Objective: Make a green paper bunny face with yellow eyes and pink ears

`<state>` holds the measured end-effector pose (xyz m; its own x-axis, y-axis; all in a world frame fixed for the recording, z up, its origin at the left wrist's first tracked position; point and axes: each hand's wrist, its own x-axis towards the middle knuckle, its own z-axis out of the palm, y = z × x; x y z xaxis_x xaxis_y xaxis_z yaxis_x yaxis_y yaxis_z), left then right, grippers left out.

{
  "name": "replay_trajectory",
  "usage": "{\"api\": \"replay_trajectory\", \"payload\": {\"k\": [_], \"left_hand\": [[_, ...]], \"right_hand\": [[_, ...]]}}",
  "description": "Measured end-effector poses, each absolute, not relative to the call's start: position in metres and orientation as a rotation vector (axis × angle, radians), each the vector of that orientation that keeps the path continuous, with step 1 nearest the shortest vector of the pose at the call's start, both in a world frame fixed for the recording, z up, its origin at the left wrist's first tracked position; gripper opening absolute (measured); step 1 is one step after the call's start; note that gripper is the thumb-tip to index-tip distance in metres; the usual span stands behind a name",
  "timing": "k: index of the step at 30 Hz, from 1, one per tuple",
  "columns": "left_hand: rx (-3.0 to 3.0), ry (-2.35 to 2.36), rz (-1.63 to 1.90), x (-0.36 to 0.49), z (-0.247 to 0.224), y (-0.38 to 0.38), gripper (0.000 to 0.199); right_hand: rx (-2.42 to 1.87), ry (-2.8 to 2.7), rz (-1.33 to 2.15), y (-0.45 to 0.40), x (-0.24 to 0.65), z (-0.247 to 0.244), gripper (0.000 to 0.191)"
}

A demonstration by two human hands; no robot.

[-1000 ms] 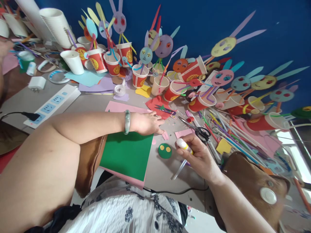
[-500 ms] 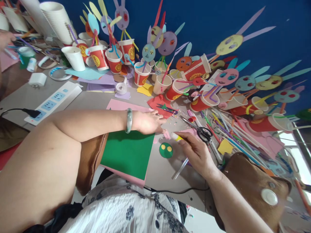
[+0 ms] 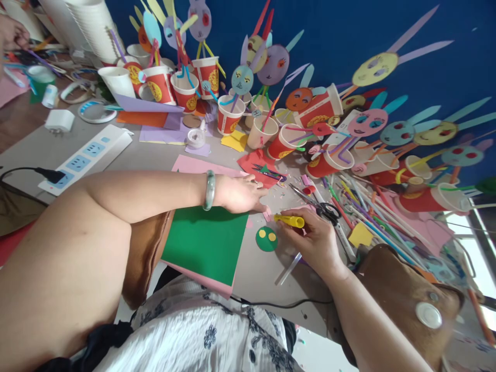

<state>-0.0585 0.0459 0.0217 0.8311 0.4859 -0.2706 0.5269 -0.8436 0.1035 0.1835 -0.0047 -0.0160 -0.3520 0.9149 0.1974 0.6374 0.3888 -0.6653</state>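
My left hand point(image 3: 242, 194), a bracelet on its wrist, lies palm down with outstretched fingers. One fingertip is at a small pink paper piece point(image 3: 267, 213). In my right hand point(image 3: 313, 237) is a short yellow tube-like thing point(image 3: 291, 221), narrow at its left end and wider at the right; its exact kind is unclear. Just below its narrow end lies a green paper disc point(image 3: 267, 239) with two yellow dots. A clear stick point(image 3: 289, 269) slants out below the right hand. Under my left forearm are a green sheet point(image 3: 205, 243) and a pink sheet point(image 3: 189, 164).
Paper cups point(image 3: 230, 116) with paper rabbit faces line the back. Black-handled scissors point(image 3: 327, 211) and many straws point(image 3: 372, 206) lie right. A power strip point(image 3: 83, 160) stands left, a brown bag point(image 3: 399, 305) at lower right. Another person's hand point(image 3: 13, 36) shows at upper left.
The thing in my right hand has turned, so its yellow side shows instead of a white end. At back left, purple and orange sheets now cover the light-blue paper. My left hand stays put.
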Motion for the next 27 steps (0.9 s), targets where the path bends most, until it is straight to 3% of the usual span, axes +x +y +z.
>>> {"api": "replay_trajectory", "payload": {"k": [22,27], "left_hand": [[2.787,0.777,-0.106,-0.060,0.005,0.049,0.037],[2.809,0.780,-0.188,-0.058,0.008,0.049,0.037]], "right_hand": [[-1.292,-2.369,0.531,-0.005,0.174,-0.011,0.019],[-1.353,-2.220,0.513,-0.010,0.177,-0.008,0.021]]}}
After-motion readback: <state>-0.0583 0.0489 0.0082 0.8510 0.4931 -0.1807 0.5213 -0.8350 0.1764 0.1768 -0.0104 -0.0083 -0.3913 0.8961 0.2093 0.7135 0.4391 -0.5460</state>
